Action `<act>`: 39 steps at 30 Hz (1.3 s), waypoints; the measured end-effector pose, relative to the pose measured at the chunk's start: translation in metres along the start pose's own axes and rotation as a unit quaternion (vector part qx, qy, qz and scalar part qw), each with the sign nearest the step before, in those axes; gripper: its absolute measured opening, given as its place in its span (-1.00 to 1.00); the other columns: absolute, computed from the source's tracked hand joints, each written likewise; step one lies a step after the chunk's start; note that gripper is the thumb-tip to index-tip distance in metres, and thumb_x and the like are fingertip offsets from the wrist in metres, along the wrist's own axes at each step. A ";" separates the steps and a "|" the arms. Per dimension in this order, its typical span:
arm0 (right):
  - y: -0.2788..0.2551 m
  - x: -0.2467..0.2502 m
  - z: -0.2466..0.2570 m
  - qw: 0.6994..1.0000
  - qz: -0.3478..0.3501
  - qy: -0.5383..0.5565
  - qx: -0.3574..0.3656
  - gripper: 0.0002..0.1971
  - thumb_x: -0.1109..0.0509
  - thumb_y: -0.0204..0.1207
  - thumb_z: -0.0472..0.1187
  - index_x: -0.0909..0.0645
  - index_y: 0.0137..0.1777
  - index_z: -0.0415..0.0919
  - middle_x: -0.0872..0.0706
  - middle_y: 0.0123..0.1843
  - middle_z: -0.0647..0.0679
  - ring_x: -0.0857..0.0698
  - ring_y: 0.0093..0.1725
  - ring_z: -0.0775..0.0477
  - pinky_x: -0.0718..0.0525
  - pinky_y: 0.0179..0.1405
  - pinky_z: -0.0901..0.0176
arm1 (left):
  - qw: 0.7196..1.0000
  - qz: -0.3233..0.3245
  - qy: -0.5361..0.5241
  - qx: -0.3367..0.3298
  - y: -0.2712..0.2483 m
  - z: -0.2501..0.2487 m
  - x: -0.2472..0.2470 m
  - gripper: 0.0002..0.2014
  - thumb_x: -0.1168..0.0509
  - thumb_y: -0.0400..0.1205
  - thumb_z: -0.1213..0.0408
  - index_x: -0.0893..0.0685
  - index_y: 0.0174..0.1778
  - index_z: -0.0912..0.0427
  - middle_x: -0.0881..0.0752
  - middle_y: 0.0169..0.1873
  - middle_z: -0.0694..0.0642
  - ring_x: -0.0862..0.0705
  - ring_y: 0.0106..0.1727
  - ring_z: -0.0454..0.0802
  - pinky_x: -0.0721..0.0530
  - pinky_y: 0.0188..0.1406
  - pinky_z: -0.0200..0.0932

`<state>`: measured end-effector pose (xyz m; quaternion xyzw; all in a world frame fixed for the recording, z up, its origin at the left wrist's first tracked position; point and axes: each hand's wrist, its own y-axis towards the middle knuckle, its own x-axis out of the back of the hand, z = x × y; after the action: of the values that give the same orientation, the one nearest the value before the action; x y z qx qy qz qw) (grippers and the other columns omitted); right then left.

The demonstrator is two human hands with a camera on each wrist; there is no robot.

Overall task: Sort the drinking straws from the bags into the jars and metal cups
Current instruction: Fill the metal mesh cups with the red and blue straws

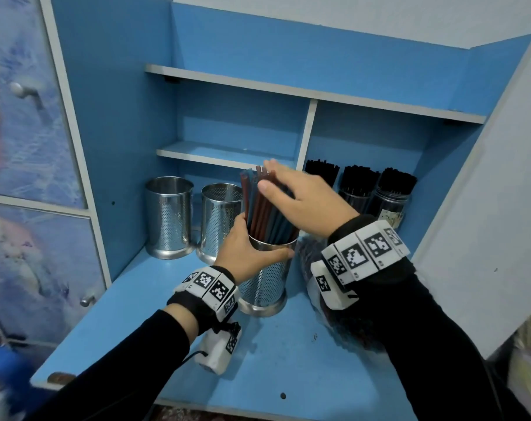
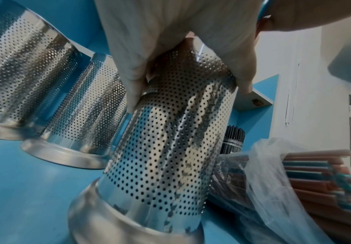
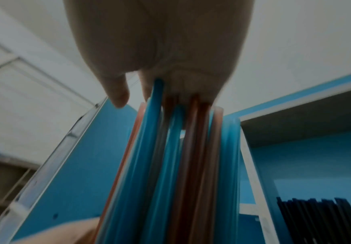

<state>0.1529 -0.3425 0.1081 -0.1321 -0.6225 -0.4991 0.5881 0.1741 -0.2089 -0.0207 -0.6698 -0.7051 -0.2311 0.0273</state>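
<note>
A perforated metal cup (image 1: 265,284) (image 2: 170,140) stands on the blue cabinet floor (image 1: 288,360), and my left hand (image 1: 249,253) (image 2: 170,41) grips it just below the rim. Red and blue straws (image 1: 262,208) (image 3: 170,165) stand upright in it, packed together. My right hand (image 1: 300,192) (image 3: 160,49) lies over their top ends with fingers stretched out and the thumb held apart. Under my right wrist lies a clear plastic bag (image 2: 274,173) (image 1: 311,253) with more red and blue straws.
Two empty perforated metal cups (image 1: 169,217) (image 1: 220,220) stand at the back left. Three clear jars of black straws (image 1: 320,174) (image 1: 358,186) (image 1: 393,192) fill the right compartment. A shelf (image 1: 221,154) hangs just behind the straws. The open cabinet door (image 1: 501,192) is on the right.
</note>
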 end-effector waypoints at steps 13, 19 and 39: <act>-0.059 0.021 -0.018 0.969 -0.218 0.117 -0.020 -0.85 -0.30 0.60 -0.31 -0.66 0.09 -0.25 -0.69 -0.01 -0.07 -0.62 -0.04 0.07 -0.56 0.04 0.32 | 0.999 -0.025 -0.029 0.025 -0.007 -0.003 -0.005 0.25 -0.74 0.07 -0.08 -0.20 0.60 0.15 -0.49 0.44 0.08 -0.50 0.45 0.00 -0.46 0.54 0.06; -0.115 0.031 -0.066 0.984 -0.067 0.054 -0.154 -0.83 -0.28 0.59 -0.25 -0.70 -0.13 -0.23 -0.69 -0.33 0.02 -0.60 -0.34 0.19 -0.45 -0.35 0.37 | 0.974 -0.203 0.100 0.011 -0.038 -0.006 -0.021 -0.18 -0.68 0.19 0.18 -0.25 0.19 0.12 -0.24 0.15 0.09 -0.26 0.21 0.02 -0.34 0.20 -0.13; -0.144 -0.026 -0.117 0.910 0.157 -0.071 -0.376 -0.50 -0.17 0.69 -0.02 -0.26 0.63 0.20 -0.23 0.67 -0.27 -0.43 0.52 -0.30 -0.51 0.41 -0.03 | 0.961 0.214 0.144 -0.104 -0.030 -0.034 -0.109 -0.48 -0.41 0.63 0.23 -0.43 0.49 -0.07 -0.36 0.52 0.12 -0.35 0.57 0.06 -0.23 0.50 -0.18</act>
<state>0.1225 -0.4895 -0.0038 -0.4747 -0.4000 -0.5867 0.5201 0.1470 -0.3231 -0.0372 -0.7638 -0.5062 -0.3857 0.1077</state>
